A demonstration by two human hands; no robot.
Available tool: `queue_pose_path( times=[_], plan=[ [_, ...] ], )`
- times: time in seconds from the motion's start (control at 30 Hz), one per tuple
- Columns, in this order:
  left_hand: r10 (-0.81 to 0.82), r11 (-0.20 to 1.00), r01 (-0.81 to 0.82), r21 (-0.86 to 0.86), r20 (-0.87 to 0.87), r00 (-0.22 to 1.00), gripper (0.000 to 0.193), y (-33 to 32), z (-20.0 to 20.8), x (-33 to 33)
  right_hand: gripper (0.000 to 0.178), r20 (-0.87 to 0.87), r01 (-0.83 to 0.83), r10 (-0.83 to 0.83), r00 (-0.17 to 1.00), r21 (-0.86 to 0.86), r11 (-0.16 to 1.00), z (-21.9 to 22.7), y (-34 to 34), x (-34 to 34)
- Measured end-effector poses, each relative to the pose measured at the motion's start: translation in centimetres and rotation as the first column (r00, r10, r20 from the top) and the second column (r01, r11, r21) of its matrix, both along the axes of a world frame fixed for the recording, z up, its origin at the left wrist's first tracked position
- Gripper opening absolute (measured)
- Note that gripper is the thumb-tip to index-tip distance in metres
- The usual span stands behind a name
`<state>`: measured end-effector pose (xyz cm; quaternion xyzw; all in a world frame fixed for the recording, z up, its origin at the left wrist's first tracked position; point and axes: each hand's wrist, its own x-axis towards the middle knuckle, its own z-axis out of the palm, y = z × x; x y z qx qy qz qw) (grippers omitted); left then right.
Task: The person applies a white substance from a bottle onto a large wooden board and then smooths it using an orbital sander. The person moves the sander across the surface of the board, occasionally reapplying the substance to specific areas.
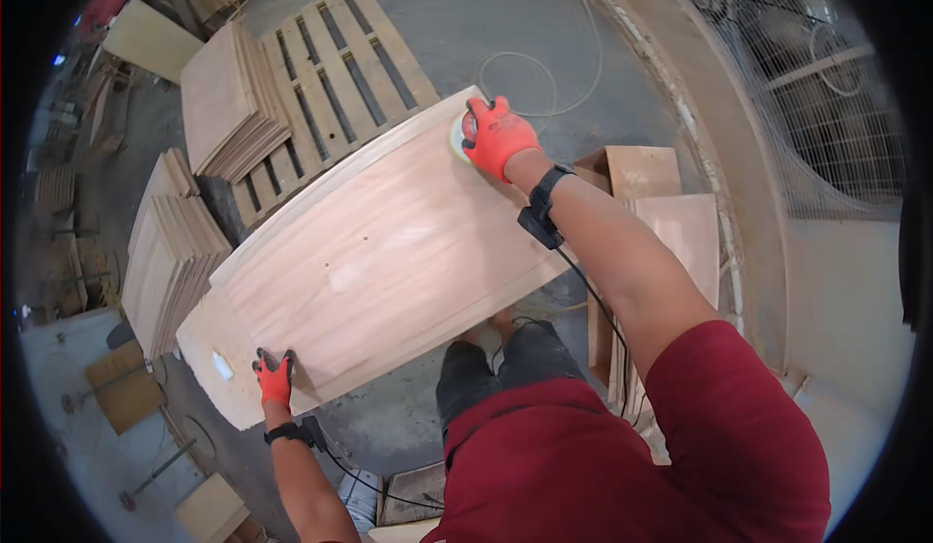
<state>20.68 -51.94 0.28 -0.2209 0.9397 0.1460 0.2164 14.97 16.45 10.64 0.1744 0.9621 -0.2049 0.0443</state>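
Two gloved hands work one big sheet: a pale plywood panel (389, 251) lying flat and slantwise across a second board (209, 349) of the same kind, whose near-left corner sticks out beneath it. Beyond the panel's far edge sit a wooden pallet (340, 76) and two stacks of cut boards (228, 105) (170, 251) on the concrete floor (486, 18), where a pale hose (544, 76) loops. A large caged fan (816, 86) fills the wall on the right.

The right hand (496, 137), in an orange glove, is stretched to the panel's far right corner, its grip clenched over a small round sanding pad (459, 135) pressed on the wood, so the pad lies directly under the palm. The left hand (274, 376), gloved alike, rests flat and released on the near-left edge, fingers spread, grasping nothing, only pinning the sheet; hand and pad sit at opposite corners, well apart.

As I judge it, doing this well means keeping the pad flat to the surface instead of tipping over the corner, holding steady pressure with the bracing hand so the panel does not slide on the board below, and minding the black cable (593, 300) running from the wrist band (542, 208).
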Motion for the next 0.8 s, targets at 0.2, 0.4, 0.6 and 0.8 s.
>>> queue_pose_path(
  times=[0.2, 0.4, 0.6, 0.8],
  plan=[
    [-0.016, 0.999, 0.020, 0.040, -0.103, 0.995, 0.091, -1.2, -0.4, 0.9, 0.063, 0.036, -0.049, 0.052, 0.998, -0.064, 0.997, -0.6, -1.4, 2.4],
    [0.126, 0.967, -0.092, 0.237, -0.133, 0.983, 0.084, 2.2, 2.2, -1.3, 0.069, 0.012, -0.109, 0.109, 0.994, -0.008, 0.994, -1.6, -0.1, 10.3],
    [0.098, 0.992, -0.105, -0.066, -0.098, 0.990, 0.088, 3.0, 1.7, -0.1, 0.075, 0.096, -0.154, 0.153, 0.984, 0.004, 0.988, -1.0, 0.5, 14.3],
    [-0.131, 0.965, 0.132, -0.225, 0.020, 0.991, 0.110, 9.4, 3.4, 1.9, 0.078, 0.154, -0.162, 0.162, 0.975, -0.013, 0.987, -0.9, 1.0, 17.6]
  ],
)
